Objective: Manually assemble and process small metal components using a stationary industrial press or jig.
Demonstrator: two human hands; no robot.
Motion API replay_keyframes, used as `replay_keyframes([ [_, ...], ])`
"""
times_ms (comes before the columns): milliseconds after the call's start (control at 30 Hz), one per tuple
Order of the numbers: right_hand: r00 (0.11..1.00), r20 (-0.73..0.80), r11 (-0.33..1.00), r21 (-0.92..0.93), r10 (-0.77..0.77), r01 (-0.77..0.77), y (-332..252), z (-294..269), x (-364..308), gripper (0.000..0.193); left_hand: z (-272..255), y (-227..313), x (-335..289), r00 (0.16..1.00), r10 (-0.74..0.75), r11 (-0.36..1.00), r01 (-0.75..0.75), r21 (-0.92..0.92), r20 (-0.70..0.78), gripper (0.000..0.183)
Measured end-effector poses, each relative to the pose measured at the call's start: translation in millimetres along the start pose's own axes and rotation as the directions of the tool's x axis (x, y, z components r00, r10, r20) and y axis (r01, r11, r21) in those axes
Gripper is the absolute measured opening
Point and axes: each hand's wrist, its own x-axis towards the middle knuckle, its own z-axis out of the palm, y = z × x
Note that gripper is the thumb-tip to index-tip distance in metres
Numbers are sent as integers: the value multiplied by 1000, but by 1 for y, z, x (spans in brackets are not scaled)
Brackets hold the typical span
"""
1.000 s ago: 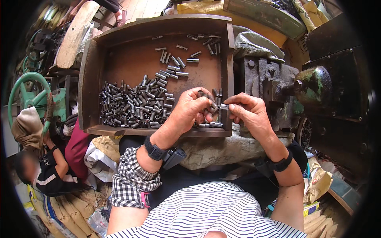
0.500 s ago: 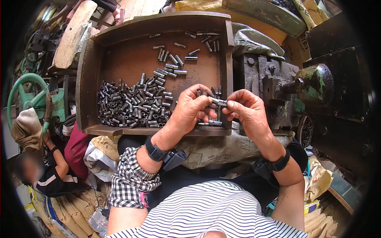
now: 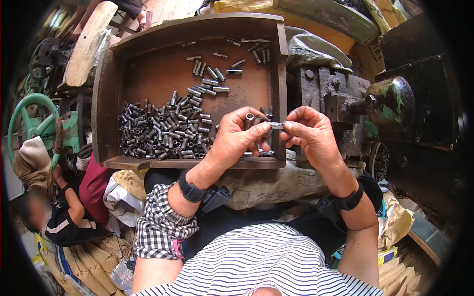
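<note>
My left hand (image 3: 238, 130) is closed around short metal tubes near the right end of a wooden tray. One tube (image 3: 250, 117) stands up out of its curled fingers with the hollow end showing. Between the two hands lies another metal tube (image 3: 276, 126), pinched at its left end by my left thumb. At its other end, my right hand (image 3: 310, 130) grips it between thumb and forefinger. A heap of dark metal tubes (image 3: 168, 129) fills the tray's left part, while several shinier ones (image 3: 210, 81) lie scattered toward the back.
The wooden tray (image 3: 192, 20) has raised walls. To its right stands a dark, greasy machine (image 3: 340, 98) with a rounded knob (image 3: 390, 102). At the left, another person (image 3: 74, 207) sits by a green handwheel (image 3: 34, 118). Sacking (image 3: 261, 185) hangs below the tray.
The tube between my hands has turned slightly and now lies more level. My left hand's grip has shifted, with one tube end more exposed. The whole view has moved a little.
</note>
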Motion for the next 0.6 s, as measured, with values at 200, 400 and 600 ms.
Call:
replay_keyframes([
  [200, 995, 67, 994, -80, 73, -67, -7, -3, 1, 14, 6, 8, -3, 994, -89, 974, 74, 212, 63, 21],
  [400, 996, 73, 992, -116, -46, 54, 0, 1, -3, 12, 9, 14, -3, 986, -159, 979, 151, 134, 53, 19],
  [600, 993, 53, 874, -471, -107, 119, -15, 15, -23, 15, 1, 9, -2, 984, -159, 987, 161, -18, 75, 17],
])
